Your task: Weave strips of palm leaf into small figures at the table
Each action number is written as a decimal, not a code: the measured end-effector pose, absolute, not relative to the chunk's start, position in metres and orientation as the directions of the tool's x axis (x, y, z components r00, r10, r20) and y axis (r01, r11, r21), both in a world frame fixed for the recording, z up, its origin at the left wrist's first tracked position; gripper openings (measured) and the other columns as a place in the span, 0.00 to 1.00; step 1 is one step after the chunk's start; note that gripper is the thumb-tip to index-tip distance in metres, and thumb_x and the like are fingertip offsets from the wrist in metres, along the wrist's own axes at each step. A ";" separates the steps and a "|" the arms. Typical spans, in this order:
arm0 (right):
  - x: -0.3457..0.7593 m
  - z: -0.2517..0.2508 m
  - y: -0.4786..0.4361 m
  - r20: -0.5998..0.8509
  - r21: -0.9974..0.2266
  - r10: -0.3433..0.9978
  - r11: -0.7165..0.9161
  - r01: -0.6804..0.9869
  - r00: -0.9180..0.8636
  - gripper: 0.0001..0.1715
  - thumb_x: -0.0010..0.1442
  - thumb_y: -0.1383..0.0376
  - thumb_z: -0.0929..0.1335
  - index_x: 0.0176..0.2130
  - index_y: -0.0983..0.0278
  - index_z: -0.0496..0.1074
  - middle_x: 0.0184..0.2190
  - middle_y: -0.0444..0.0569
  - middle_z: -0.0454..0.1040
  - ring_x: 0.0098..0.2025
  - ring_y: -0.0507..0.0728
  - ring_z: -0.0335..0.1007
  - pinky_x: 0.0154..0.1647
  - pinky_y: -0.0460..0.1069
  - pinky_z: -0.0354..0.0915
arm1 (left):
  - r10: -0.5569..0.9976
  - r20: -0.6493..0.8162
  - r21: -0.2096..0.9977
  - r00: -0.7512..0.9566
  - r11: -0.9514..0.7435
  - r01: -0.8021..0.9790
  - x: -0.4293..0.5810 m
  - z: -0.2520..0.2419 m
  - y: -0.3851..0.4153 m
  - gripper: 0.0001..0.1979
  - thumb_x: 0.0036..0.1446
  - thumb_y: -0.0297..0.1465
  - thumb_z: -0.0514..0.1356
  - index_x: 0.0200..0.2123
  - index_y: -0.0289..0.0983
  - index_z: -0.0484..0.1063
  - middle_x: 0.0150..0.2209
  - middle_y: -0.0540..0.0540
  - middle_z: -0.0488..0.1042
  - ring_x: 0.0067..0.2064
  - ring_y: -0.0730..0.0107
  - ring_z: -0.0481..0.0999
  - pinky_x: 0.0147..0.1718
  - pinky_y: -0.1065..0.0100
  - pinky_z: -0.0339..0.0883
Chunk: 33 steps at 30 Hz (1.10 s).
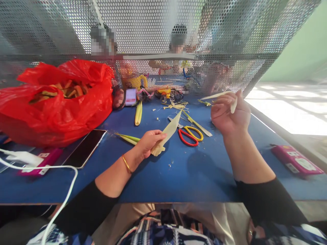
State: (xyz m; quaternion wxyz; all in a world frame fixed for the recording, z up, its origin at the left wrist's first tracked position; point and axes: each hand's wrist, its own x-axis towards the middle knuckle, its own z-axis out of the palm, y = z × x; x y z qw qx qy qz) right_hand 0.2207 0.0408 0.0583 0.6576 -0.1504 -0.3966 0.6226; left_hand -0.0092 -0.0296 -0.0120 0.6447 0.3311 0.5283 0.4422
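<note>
Pinched between the thumb and fingers of my left hand [150, 141] is a pale corn husk [170, 129], its pointed end aimed up and away from me. My right hand [231, 112] is raised over the right side of the table, closed on a narrow pale husk strip [217, 95] that sticks out to the left. Scissors with one red and one yellow handle [191, 135] lie just beyond my left hand. Another husk strip [201, 126] rests beside them. A green-yellow husk piece [127, 137] lies partly behind my left hand.
A red plastic bag [94, 112] of brownish pieces stands at left, near a dark phone [85, 148] and a white cable [73, 183]. A pink packet [297, 159] lies at right. A yellowish husk bundle [138, 113] lies farther back, before a perforated metal screen [153, 27] with people behind.
</note>
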 end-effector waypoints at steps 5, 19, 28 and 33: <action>0.201 0.049 0.036 0.193 -0.793 0.980 0.123 -0.597 -0.054 0.07 0.57 0.66 0.69 0.28 0.61 0.66 0.21 0.38 0.67 0.24 0.47 0.68 0.27 0.42 0.68 | 0.932 -0.362 0.865 -0.010 0.332 -0.376 -0.012 -0.010 -0.028 0.09 0.43 0.27 0.67 0.25 0.35 0.68 0.18 0.53 0.68 0.19 0.75 0.67 0.19 0.70 0.69; 0.140 -0.003 -0.006 -0.190 -0.980 0.872 -0.144 0.135 -0.452 0.19 0.40 0.55 0.76 0.23 0.65 0.69 0.11 0.34 0.57 0.13 0.44 0.47 0.14 0.44 0.47 | 0.965 -0.177 0.887 -0.192 0.072 -0.457 -0.016 -0.013 -0.024 0.12 0.37 0.28 0.70 0.27 0.35 0.71 0.25 0.51 0.75 0.27 0.74 0.73 0.30 0.70 0.68; 0.143 -0.002 -0.002 -0.211 -0.972 0.851 -0.237 0.008 -0.480 0.20 0.40 0.56 0.76 0.22 0.65 0.66 0.14 0.35 0.58 0.15 0.43 0.46 0.16 0.44 0.46 | 0.979 -0.180 0.932 0.093 0.200 -0.304 -0.013 -0.012 -0.029 0.17 0.36 0.32 0.74 0.32 0.34 0.77 0.31 0.45 0.78 0.29 0.73 0.75 0.28 0.72 0.69; 0.147 -0.001 0.001 -0.240 -0.966 0.825 -0.257 0.038 -0.512 0.19 0.41 0.57 0.76 0.24 0.65 0.68 0.13 0.34 0.56 0.15 0.43 0.45 0.16 0.44 0.45 | 0.974 -0.198 0.926 0.109 0.222 -0.305 -0.018 -0.012 -0.027 0.15 0.38 0.30 0.72 0.33 0.33 0.77 0.29 0.46 0.77 0.25 0.76 0.73 0.24 0.73 0.68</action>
